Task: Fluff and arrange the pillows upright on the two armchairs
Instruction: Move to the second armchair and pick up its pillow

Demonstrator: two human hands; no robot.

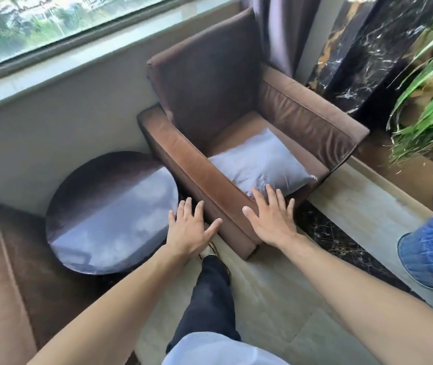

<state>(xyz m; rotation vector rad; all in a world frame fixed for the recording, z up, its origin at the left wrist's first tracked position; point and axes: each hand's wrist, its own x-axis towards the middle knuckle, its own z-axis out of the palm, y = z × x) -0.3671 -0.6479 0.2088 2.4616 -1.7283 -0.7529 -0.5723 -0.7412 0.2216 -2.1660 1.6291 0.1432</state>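
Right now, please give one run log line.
left hand open | right hand open | grey pillow flat on armchair seat | untouched

A grey pillow (259, 164) is seen lying flat on the seat of a brown armchair (302, 114); the left hand (193, 227) and right hand (272, 219) are held out empty, fingers spread, near its armrest, beside a round table (110, 212)

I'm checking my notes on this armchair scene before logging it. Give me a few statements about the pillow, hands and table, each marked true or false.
1. The pillow lies flat on the armchair seat. True.
2. The right hand grips the pillow. False: it is open, fingers spread.
3. The left hand is open and holds nothing. True.
4. The round table stands right of the armchair. False: it stands to its left.
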